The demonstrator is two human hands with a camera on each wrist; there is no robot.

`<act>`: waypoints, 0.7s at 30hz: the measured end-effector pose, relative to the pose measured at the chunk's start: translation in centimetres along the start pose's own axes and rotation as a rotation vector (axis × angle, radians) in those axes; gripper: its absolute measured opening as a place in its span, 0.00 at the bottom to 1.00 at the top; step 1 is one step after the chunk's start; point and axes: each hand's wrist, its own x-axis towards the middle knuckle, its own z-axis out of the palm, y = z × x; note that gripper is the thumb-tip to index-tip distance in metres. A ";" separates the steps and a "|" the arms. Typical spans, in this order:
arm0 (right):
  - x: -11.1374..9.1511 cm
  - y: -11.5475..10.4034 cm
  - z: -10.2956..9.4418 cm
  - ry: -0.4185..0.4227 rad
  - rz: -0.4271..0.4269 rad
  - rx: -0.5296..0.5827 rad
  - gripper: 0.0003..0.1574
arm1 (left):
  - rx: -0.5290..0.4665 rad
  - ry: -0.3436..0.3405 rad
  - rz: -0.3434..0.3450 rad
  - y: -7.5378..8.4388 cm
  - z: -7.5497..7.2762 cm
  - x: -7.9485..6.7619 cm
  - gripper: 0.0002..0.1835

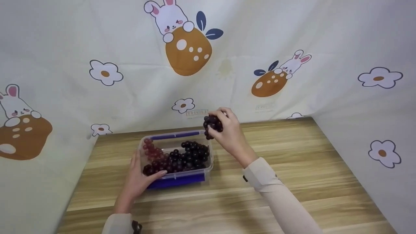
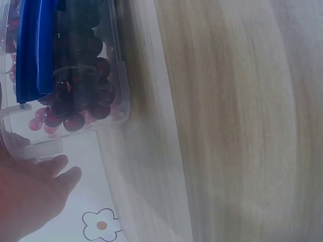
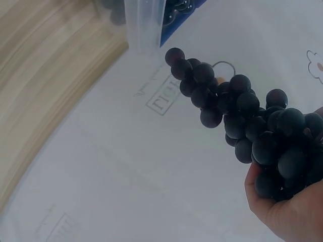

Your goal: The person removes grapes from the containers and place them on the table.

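A clear plastic container (image 1: pixel 212 159) with blue clip flaps (image 1: pixel 187 180) stands on the wooden table. Red grapes (image 1: pixel 152 150) lie in its left part, dark grapes (image 1: pixel 194 153) across the front and right. My left hand (image 1: pixel 136 180) grips the container's front left corner, thumb over the front rim and fingers along the left side. In the left wrist view its fingertips (image 2: pixel 68 176) show beside the container corner. Above the container's back right corner, my right hand (image 1: pixel 230 132) holds a bunch of dark grapes (image 3: pixel 242 116); the bunch's thin end hangs free of the fingers.
Pale cloth (image 1: pixel 139 84) printed with rabbits and flowers hangs behind the table and along both sides. The wood-grain table top (image 1: pixel 292 162) extends to the right of the container and in front of it.
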 end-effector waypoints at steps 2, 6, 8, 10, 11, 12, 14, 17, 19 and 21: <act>-0.2 0.4 -0.3 0.010 0.005 0.000 0.22 | -0.007 -0.003 -0.002 0.0 0.0 0.0 0.74; -0.5 1.2 -0.7 0.020 0.029 -0.014 0.22 | -0.010 -0.006 0.004 0.0 0.0 0.0 0.73; -0.7 1.5 -0.8 0.021 0.042 -0.022 0.22 | -0.008 -0.005 0.007 0.0 0.1 0.0 0.73; -0.8 1.8 -1.0 0.018 0.050 -0.026 0.22 | -0.006 -0.005 0.011 0.1 0.1 0.0 0.73; -0.9 1.9 -1.0 0.016 0.053 -0.026 0.22 | -0.006 -0.005 0.011 0.1 0.1 0.0 0.73; -0.9 1.9 -1.1 0.014 0.055 -0.025 0.21 | -0.006 -0.003 0.012 0.1 0.1 0.0 0.73; -1.1 2.0 -1.2 0.011 0.058 -0.024 0.21 | -0.007 -0.001 0.013 0.2 0.1 0.0 0.73; -1.3 2.3 -1.3 0.016 0.062 -0.032 0.21 | -0.007 -0.002 0.006 0.2 0.1 0.0 0.74; -1.4 2.5 -1.3 0.017 0.068 -0.037 0.21 | -0.008 -0.003 -0.003 0.1 0.1 0.1 0.74; -1.6 2.7 -1.4 0.013 0.076 -0.042 0.22 | -0.009 -0.004 -0.011 0.1 0.0 0.1 0.75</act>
